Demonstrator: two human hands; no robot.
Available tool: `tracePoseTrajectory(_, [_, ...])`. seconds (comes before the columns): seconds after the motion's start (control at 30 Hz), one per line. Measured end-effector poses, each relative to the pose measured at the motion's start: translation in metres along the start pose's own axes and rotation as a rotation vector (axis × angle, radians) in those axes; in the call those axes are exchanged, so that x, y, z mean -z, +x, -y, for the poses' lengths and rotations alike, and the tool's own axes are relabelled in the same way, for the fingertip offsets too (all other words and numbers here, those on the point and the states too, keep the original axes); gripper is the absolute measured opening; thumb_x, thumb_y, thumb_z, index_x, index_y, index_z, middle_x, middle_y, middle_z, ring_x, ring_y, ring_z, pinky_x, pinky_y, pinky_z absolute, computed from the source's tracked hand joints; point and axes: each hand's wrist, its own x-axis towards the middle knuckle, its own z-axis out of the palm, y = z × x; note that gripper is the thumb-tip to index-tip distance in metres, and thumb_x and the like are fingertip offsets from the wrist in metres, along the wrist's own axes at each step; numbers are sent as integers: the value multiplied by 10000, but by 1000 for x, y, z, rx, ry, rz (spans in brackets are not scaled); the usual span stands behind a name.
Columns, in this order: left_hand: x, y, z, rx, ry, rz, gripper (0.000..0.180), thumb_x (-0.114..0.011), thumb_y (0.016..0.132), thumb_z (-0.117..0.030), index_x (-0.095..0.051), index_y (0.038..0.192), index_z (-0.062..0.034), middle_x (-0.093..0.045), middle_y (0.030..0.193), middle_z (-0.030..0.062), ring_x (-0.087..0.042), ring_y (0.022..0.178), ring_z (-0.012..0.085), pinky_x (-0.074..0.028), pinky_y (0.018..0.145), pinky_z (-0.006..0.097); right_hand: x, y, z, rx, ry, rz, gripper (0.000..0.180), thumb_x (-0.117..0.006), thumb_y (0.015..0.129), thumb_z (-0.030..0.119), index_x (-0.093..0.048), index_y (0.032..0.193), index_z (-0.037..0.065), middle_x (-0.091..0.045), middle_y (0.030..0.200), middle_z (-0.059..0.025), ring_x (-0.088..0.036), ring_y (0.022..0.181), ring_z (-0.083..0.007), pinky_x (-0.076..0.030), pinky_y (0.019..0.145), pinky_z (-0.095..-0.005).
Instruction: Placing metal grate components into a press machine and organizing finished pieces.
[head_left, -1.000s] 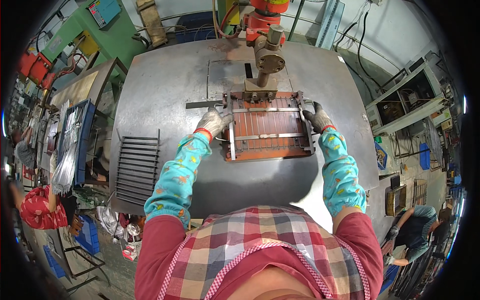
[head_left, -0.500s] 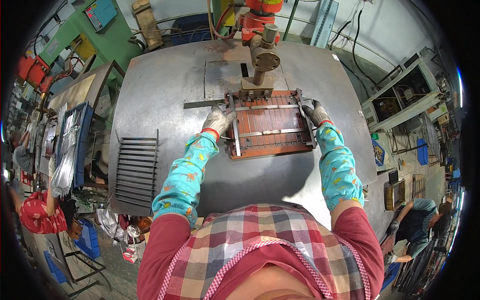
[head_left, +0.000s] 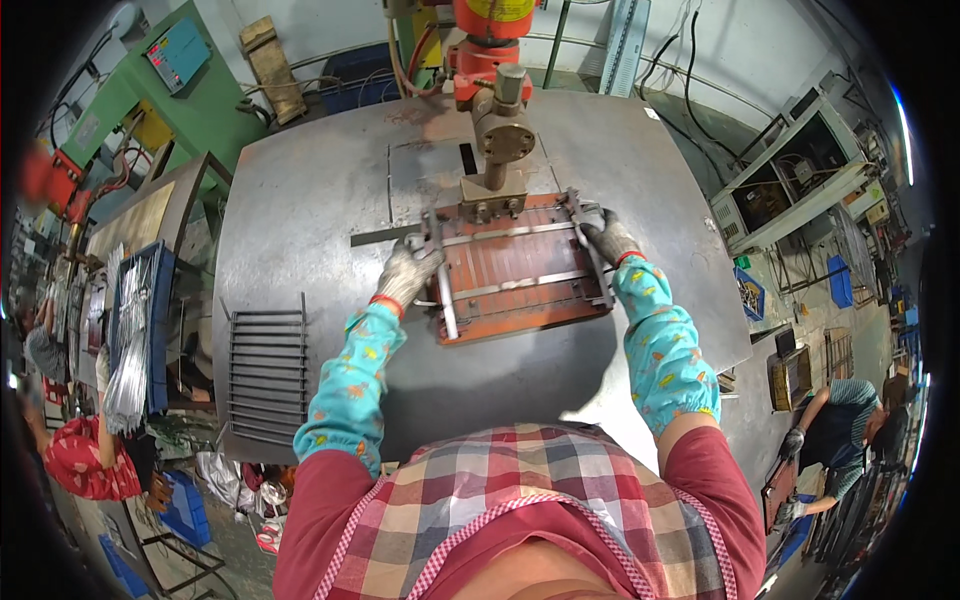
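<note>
Fingers of both gloved hands — left hand [head_left: 408, 272], right hand [head_left: 608, 240] — grip the red frame [head_left: 515, 272] sides, just below the press head [head_left: 503, 130]; keep it flat on the desk [head_left: 300, 200], pushing evenly.

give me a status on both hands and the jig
Left hand gloved, gripping jig's left edge. Right hand gripping right edge. Jig flat on table under press head. Finished grid off to left, clear.

jig frame [head_left: 520, 270] on the table [head_left: 300, 220], wire grille [head_left: 265, 372] to its left.
</note>
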Motion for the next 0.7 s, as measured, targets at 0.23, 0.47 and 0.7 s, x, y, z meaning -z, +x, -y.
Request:
tracePoseTrajectory(0.23, [64,-16,24,64,-17,-95,593,-724,724,-400,-566,1098,32,-627,999,148,-591,921,230,-458,827,340,-47,-14,31,175,-41,42,846,-624,805,435,-213,1395,-11,-550,1146,-320,-537,1094,-430,-429,922,-461])
tracePoseTrajectory(0.47, [66,-26,12,94,-75,-76,545,-699,742,-376,-574,1103,12,-619,1025,157,-572,965,255,-436,869,358,-46,-13,31,193,-5,64,843,-631,796,440,-239,1396,-4,-542,1177,-304,-524,1119,-422,-417,950,-443])
tracePoseTrajectory(0.7, [75,-61,-6,227,-272,-36,548,-708,743,-360,-544,1120,1,-620,860,143,-569,576,201,-424,421,301,-25,-35,38,319,-55,41,898,-658,745,464,-192,1418,95,-568,1153,-269,-540,1092,-413,-442,929,-445])
